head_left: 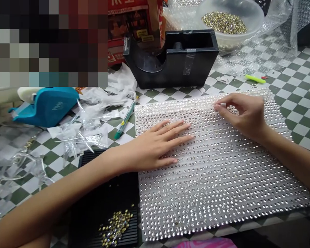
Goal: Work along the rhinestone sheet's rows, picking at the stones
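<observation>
A pale sheet (196, 193) covered with rows of small shiny rhinestones lies across the table before me. My left hand (161, 146) rests flat on its left part, fingers spread, holding nothing. Over the upper right part of the sheet, my right hand (241, 113) pinches with thumb and forefinger. A small whitish bit (222, 104) shows at those fingertips; what it is I cannot make out. Beneath my left forearm and the sheet's left edge sits a black ridged tray (93, 206), with loose gold-backed rhinestones (116, 225) in its near end.
Behind the sheet stands a black tape dispenser (193, 65). A translucent bowl (255, 20) of rhinestones is at the back right, near a yellow-green pen-like tool (255, 79). Leftward are a blue VIVID dispenser (54, 106), a green pen (125, 119) and crumpled plastic scraps (85, 137).
</observation>
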A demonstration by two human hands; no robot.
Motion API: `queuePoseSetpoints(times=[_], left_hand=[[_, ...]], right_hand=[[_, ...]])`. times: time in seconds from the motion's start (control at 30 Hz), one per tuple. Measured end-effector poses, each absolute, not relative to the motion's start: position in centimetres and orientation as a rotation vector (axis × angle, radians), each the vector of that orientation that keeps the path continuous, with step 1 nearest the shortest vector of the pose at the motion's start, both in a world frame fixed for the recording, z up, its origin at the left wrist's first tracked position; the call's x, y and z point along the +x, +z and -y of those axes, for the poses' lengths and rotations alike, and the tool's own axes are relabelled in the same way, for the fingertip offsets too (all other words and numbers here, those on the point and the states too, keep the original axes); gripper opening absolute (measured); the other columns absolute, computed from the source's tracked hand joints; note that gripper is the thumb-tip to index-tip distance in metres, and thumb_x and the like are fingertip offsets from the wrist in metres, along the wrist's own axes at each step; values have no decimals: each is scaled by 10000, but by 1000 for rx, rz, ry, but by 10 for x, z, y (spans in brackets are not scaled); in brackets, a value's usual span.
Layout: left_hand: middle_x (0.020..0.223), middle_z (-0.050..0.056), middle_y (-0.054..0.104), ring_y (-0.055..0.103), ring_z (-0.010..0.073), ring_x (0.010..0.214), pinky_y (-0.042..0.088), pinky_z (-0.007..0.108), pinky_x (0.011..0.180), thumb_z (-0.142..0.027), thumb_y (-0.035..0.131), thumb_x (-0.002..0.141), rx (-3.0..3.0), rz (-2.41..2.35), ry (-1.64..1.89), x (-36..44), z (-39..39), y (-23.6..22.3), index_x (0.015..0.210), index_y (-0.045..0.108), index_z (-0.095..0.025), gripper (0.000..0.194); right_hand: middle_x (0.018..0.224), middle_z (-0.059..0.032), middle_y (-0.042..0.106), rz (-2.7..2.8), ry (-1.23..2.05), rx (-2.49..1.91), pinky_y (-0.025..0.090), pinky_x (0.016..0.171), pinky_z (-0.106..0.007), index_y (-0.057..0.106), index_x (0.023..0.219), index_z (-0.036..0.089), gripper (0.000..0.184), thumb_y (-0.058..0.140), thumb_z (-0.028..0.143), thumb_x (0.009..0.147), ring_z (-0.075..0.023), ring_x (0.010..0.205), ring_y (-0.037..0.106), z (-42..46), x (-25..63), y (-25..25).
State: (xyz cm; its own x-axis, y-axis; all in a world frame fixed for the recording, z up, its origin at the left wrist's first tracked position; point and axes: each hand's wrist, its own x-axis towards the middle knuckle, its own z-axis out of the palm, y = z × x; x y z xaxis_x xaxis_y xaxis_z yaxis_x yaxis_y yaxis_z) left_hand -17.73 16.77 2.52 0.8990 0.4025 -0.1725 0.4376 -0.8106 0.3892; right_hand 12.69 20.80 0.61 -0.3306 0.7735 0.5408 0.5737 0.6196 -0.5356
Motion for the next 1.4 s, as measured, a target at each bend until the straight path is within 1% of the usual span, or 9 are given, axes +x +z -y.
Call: queuePoseSetpoints(times=[0.17, 0.4, 0.63, 0.73, 0.83, 0.97, 1.07, 1.2, 1.4], left_hand=[[1765, 98, 162, 141, 317, 1637, 157, 544, 1315, -438, 497, 1088, 2648, -587, -43, -180, -167, 22, 1668, 304, -209, 652], [1771, 83, 166, 143, 319, 1637, 121, 552, 1320, -414, 497, 1085, 2618, -598, -5, -181, -166, 19, 1668, 302, -232, 641], [1770, 68, 179, 158, 320, 1635, 110, 550, 1324, -413, 532, 1067, 2607, -622, -3, -180, -166, 18, 1668, 309, -260, 659], [1770, 70, 172, 149, 304, 1638, 106, 535, 1324, -432, 497, 1081, 2624, -605, 13, -182, -166, 15, 1667, 306, -245, 645], [1772, 76, 159, 132, 293, 1642, 100, 517, 1325, -436, 456, 1096, 2648, -594, 41, -182, -166, 14, 1667, 302, -224, 629], [1769, 80, 174, 161, 305, 1636, 127, 522, 1323, -437, 499, 1079, 2649, -604, 33, -181, -166, 14, 1665, 307, -230, 651], [1766, 89, 185, 181, 324, 1629, 142, 540, 1318, -419, 532, 1065, 2640, -606, 25, -179, -166, 16, 1661, 319, -222, 663], [1775, 57, 150, 133, 290, 1642, 98, 511, 1326, -436, 513, 1072, 2630, -624, -13, -179, -166, 16, 1669, 294, -256, 661], [1769, 91, 160, 147, 303, 1638, 134, 519, 1319, -430, 489, 1083, 2670, -600, -11, -180, -166, 18, 1665, 309, -214, 646]], right_hand=[[728, 8, 721, 2068, 310, -1081, 492, 542, -302, 714, 816, 235, 98, 717, 226, 913, -142, 616, 655, -207, 126, 8], [722, 22, 715, 2045, 304, -1137, 484, 554, -309, 725, 838, 253, 80, 724, 282, 912, -151, 634, 667, -206, 126, 7], [767, 12, 714, 1983, 321, -1096, 499, 593, -320, 728, 872, 263, 68, 737, 207, 909, -156, 680, 667, -204, 128, 12], [801, -3, 729, 1971, 324, -1067, 503, 611, -323, 722, 888, 253, 81, 732, 176, 912, -153, 706, 669, -204, 123, 20], [760, -9, 719, 2031, 322, -1066, 485, 591, -321, 713, 858, 236, 75, 725, 186, 912, -148, 683, 660, -206, 117, 23], [720, 3, 697, 1964, 369, -1090, 466, 565, -307, 709, 830, 224, 72, 719, 217, 901, -144, 655, 648, -209, 113, 15], [732, 2, 702, 1955, 391, -1100, 468, 575, -300, 719, 837, 221, 59, 723, 205, 893, -139, 655, 645, -208, 114, 9], [727, -1, 691, 1952, 428, -1150, 495, 613, -317, 721, 831, 228, 68, 724, 240, 897, -158, 679, 657, -207, 116, 7], [682, 5, 666, 1966, 450, -1114, 486, 579, -314, 726, 815, 229, 74, 733, 232, 888, -159, 635, 639, -210, 117, 5]])
